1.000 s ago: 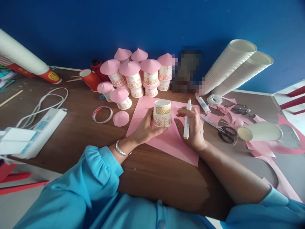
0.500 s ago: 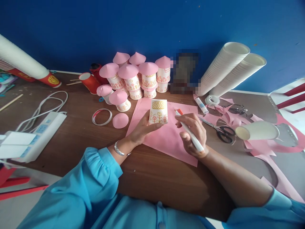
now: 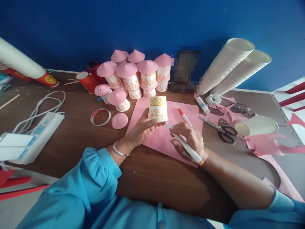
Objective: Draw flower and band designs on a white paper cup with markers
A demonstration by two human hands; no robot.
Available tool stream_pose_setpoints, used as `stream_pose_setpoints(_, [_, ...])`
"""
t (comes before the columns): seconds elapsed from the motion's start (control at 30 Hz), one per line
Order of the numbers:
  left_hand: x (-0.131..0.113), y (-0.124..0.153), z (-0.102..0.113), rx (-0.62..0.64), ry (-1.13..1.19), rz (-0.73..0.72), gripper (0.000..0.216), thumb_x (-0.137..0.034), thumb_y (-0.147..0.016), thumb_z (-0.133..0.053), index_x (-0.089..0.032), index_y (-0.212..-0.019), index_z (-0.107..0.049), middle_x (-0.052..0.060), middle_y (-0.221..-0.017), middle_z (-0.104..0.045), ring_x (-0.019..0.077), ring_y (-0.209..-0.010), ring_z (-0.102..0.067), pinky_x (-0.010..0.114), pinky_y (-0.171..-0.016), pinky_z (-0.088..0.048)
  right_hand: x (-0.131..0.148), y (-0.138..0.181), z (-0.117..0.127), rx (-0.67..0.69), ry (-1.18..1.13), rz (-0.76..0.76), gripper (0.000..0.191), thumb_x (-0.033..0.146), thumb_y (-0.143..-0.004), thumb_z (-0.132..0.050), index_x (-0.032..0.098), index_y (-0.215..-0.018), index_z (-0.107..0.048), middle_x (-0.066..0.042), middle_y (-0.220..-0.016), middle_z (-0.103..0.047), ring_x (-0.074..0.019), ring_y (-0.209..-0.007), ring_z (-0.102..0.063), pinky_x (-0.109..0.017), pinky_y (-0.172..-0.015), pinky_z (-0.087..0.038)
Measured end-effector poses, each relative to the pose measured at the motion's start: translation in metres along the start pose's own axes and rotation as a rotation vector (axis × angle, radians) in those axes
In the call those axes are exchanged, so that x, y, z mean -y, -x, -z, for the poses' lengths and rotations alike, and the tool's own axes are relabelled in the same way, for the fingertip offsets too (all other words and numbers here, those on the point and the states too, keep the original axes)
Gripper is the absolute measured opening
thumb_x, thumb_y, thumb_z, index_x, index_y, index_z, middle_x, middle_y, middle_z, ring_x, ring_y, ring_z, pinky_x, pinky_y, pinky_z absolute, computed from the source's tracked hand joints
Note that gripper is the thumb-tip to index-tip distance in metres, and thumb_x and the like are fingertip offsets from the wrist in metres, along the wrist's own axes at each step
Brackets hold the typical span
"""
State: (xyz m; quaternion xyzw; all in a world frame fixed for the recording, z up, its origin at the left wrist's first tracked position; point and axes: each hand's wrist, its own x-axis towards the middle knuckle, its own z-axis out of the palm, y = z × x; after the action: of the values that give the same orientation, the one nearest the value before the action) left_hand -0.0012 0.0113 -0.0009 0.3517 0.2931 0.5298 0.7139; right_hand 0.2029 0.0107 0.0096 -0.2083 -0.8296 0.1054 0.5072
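Observation:
My left hand (image 3: pixel 142 129) holds a white paper cup (image 3: pixel 158 109) upside down, raised over pink paper. Yellow lattice lines run round the cup's upper part, and flowers in orange and yellow are drawn below. In my right hand (image 3: pixel 189 140) is a white marker (image 3: pixel 187 149) with an orange end; its tip is close to the cup's lower right edge, and whether it touches I cannot tell. A second marker (image 3: pixel 184 116) with an orange-red end lies on the pink paper (image 3: pixel 164 140) behind my right hand.
Decorated paper cups with pink cone roofs (image 3: pixel 127 70) stand at the back. Tall cup stacks (image 3: pixel 227 65) lean at the right, near scissors (image 3: pixel 224 128), a glue stick (image 3: pixel 202 105), tape (image 3: pixel 213 99) and pink scraps. A power strip (image 3: pixel 41 135) and a tape ring (image 3: pixel 100 117) lie left.
My right hand has moved left and slightly down, bringing the marker tip to the cup's lower right edge. The cup has risen slightly and turned a little in my left hand.

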Motion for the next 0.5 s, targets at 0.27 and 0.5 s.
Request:
stream_pose_setpoints(0.27, [-0.0037, -0.0015, -0.0028, -0.006, -0.022, 0.024, 0.064, -0.047, -0.080, -0.088, -0.028, -0.135, -0.062, 0.008, -0.129, -0.075, 0.0327, -0.131, -0.068, 0.053, -0.115, -0.048, -0.0018, 0.0020, -0.0016, -0.025, -0.001, -0.002, 0.024, 0.034, -0.109, -0.057, 0.022, -0.130, -0.060, -0.006, -0.091, -0.075, -0.0210, -0.081, -0.076, -0.031, -0.065, -0.062])
stream_pose_setpoints(0.5, [-0.0019, -0.0024, 0.0009, -0.006, -0.012, 0.017, 0.062, -0.042, -0.080, -0.089, -0.030, -0.134, -0.062, 0.006, -0.127, -0.074, 0.0296, -0.126, -0.069, 0.052, -0.116, -0.047, -0.0016, 0.0018, -0.0017, -0.015, 0.030, 0.014, 0.022, 0.035, -0.110, -0.056, 0.023, -0.126, -0.061, -0.006, -0.090, -0.076, -0.0203, -0.078, -0.076, -0.031, -0.066, -0.063])
